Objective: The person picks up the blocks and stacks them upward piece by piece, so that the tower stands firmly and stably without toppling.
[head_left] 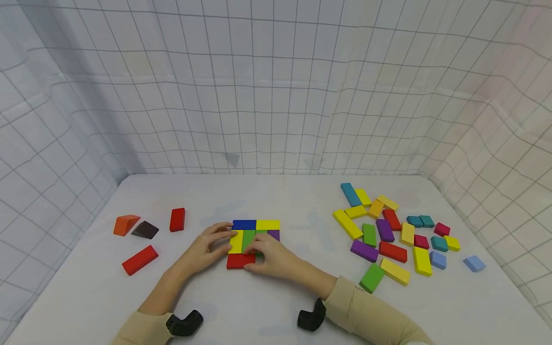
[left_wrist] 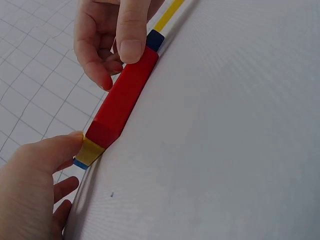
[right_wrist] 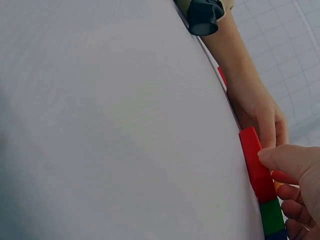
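Note:
Flat coloured blocks lie side by side in a compact rectangle at the table's middle. A blue block [head_left: 244,224] and a yellow block [head_left: 268,224] form its far row. Behind a red block [head_left: 237,261] at the near left stand an upright yellow block [head_left: 235,243] and a green block [head_left: 248,239]. My left hand [head_left: 207,247] rests along the left side, its relaxed fingertips against the upright yellow block and near the blue one. My right hand [head_left: 276,256] pinches the red block, thumb on its near face [right_wrist: 253,157]. This hand partly hides a purple block [head_left: 274,235].
Several loose blocks in many colours spread over the table's right side, including a long yellow block [head_left: 347,224] and a green block [head_left: 372,278]. At the left lie an orange wedge [head_left: 125,225], a dark wedge [head_left: 145,230] and two red blocks [head_left: 140,260]. Gridded cloth [head_left: 276,96] encloses the table.

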